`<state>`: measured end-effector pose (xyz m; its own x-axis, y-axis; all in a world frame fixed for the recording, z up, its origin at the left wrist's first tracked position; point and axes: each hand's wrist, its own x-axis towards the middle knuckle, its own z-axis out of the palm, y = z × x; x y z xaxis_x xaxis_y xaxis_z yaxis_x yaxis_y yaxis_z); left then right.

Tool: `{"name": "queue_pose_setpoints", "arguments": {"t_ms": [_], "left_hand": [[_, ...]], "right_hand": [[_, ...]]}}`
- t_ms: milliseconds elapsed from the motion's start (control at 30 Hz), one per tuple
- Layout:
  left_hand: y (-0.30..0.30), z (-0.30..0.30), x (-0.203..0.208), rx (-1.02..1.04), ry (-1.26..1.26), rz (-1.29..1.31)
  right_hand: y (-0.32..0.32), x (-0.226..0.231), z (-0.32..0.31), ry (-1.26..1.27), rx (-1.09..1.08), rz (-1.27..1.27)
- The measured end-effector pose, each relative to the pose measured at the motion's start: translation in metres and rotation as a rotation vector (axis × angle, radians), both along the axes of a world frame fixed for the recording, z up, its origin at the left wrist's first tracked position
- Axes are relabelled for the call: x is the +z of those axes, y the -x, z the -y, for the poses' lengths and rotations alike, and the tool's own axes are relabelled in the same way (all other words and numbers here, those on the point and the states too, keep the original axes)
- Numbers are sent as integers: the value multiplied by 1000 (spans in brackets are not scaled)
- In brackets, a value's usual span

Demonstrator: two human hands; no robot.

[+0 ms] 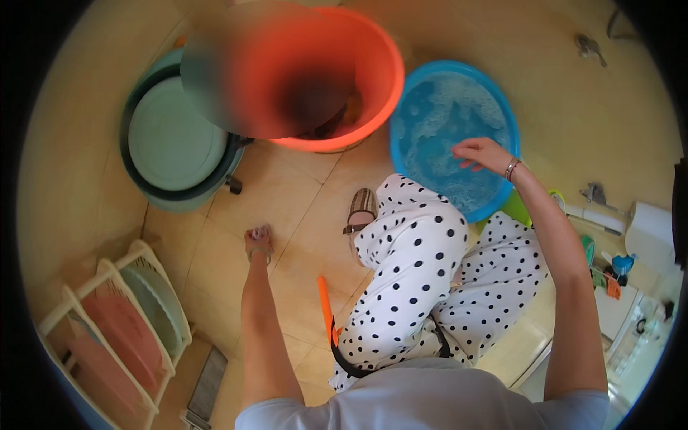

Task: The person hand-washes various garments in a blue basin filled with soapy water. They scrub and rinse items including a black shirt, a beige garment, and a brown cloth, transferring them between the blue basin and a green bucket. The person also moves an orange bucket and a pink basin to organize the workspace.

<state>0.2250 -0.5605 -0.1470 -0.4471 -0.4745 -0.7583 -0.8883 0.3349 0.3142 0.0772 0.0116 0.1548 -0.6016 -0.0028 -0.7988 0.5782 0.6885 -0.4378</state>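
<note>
My right hand (484, 155) hangs over a round blue basin (504, 111) of foamy water. Its fingers are loosely bent and a little apart, with nothing visible in them. Well to the left, my left hand (258, 241) is held over the tiled floor, seen end-on. Its fingers look curled in around a small pinkish-white patch that I cannot make out. Beyond and between the hands stands a large orange bucket (383, 64), partly smeared by a blur. Dark and reddish contents lie in it, too unclear to name.
At the far left is a round grey-green tub (175, 136) with a dark rim. A cream rack (107, 272) at the lower left holds pink and green basins. An orange strip (325, 304) lies by my legs. A toilet paper roll (648, 236) is at the right wall.
</note>
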Motion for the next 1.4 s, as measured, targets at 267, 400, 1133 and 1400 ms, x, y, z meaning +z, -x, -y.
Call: {"name": "queue_pose_setpoints", "arguments": {"t_ms": [267,400,1133,1400], "left_hand": [[104,-221,189,-194,-925,-408],[155,-362,202,-848,-704,-1101],[206,-501,140,-839,-507,-881],[199,-519,157,-690,-695,-876]], "right_hand": [[-1,20,-15,435,-234,7],[0,-4,-19,532,-298,-205],[-55,-122,-149,489,-1072,-1017],[-71,-126,-149,649,-1141,-851]]}}
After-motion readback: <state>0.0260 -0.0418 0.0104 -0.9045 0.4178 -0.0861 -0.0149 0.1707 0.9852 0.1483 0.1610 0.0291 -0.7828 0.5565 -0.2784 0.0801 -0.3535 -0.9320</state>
